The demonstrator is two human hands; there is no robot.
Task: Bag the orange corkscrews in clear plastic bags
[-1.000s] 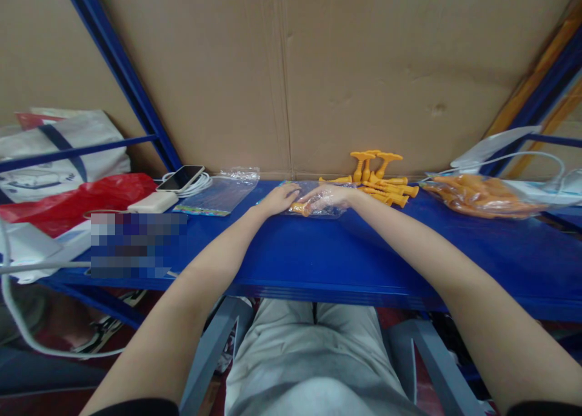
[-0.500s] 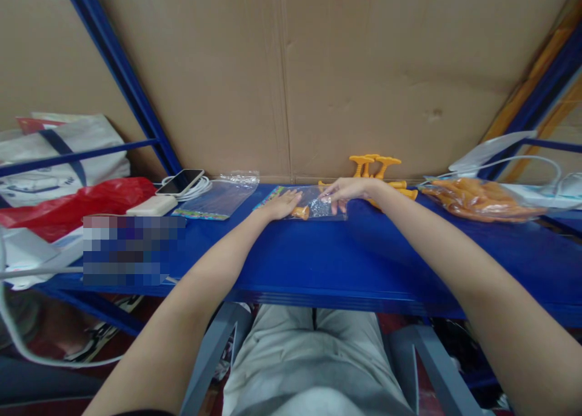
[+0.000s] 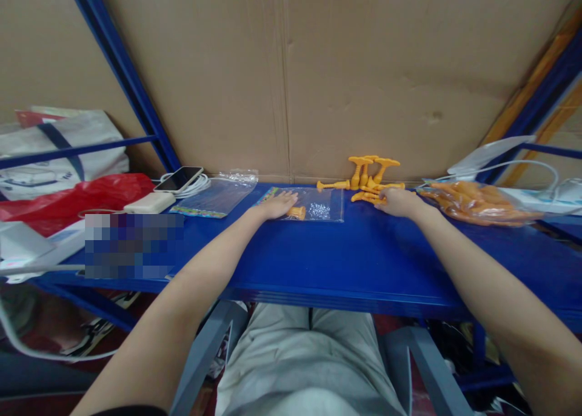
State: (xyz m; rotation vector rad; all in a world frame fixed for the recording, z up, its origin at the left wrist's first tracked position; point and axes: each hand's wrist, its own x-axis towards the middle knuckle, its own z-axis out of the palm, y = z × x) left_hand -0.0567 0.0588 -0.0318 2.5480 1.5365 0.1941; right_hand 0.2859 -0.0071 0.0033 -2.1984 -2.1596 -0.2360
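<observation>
My left hand (image 3: 278,205) lies flat, fingers stretched out, on a clear plastic bag (image 3: 334,205) with a colourful printed edge. An orange cylindrical plastic piece (image 3: 297,212) shows beside its fingers, and a small heap of shiny silvery bits (image 3: 319,210) is at the bag's middle. Farther right, my right hand (image 3: 396,202) has its fingers bent around one of the orange plastic pieces (image 3: 366,197) lying there; the fingertips are partly hidden. Several T-shaped orange pieces (image 3: 359,170) stand upright just behind, next to a lying orange piece (image 3: 333,185).
A second clear bag (image 3: 222,194) lies to the left, near a phone (image 3: 179,179) on a coiled white cable and a white power bank (image 3: 149,203). At right is a bag full of orange pieces (image 3: 477,204). Cardboard (image 3: 291,88) backs the blue shelf (image 3: 318,264).
My right hand has moved right, off the clear bag and the silvery bits, to the orange pieces. My left hand stays flat on the bag.
</observation>
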